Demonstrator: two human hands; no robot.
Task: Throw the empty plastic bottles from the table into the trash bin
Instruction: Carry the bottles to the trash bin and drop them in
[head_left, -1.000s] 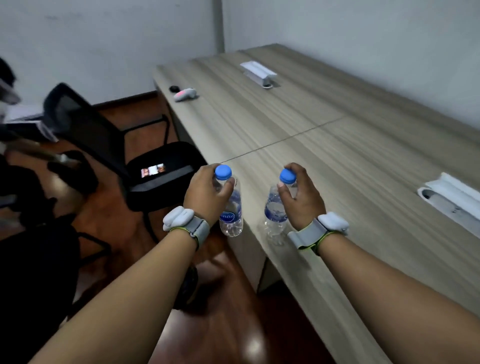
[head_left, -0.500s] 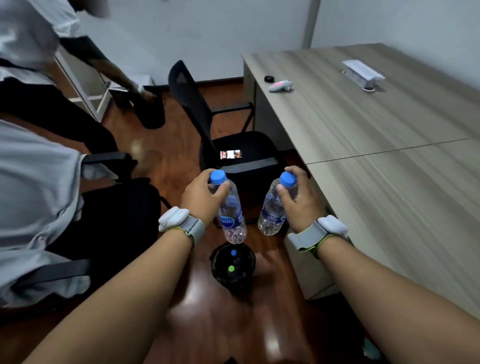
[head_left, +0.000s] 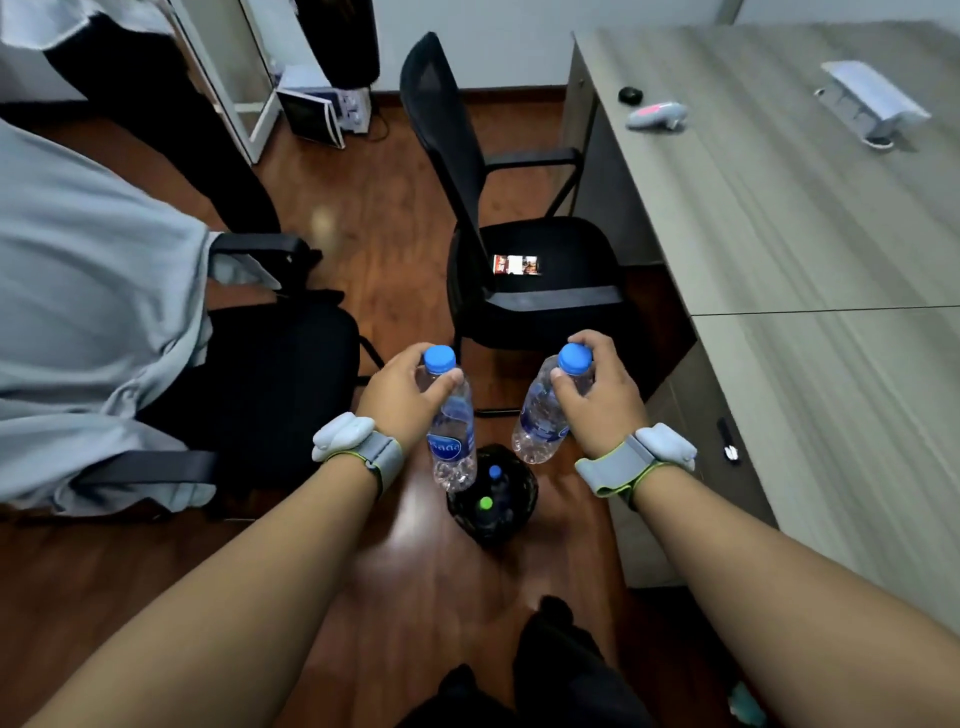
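Observation:
My left hand (head_left: 402, 395) grips a clear plastic bottle (head_left: 453, 436) with a blue cap and blue label, held by the neck. My right hand (head_left: 602, 397) grips a second clear blue-capped bottle (head_left: 540, 421) the same way. Both bottles hang upright in the air, just above and behind a small black trash bin (head_left: 524, 499) on the wooden floor. Inside the bin lie other bottles, one with a blue cap (head_left: 495, 471) and one with a green cap (head_left: 485, 502).
The grey wooden table (head_left: 810, 249) runs along the right. A black chair (head_left: 519, 260) with a lit phone on its seat stands behind the bin. A seated person in a grey shirt (head_left: 88, 291) fills the left. My feet (head_left: 550, 660) are below.
I have turned away from the table toward the floor. Both bottles have moved off the tabletop and now hang over the trash bin, which has come into full view.

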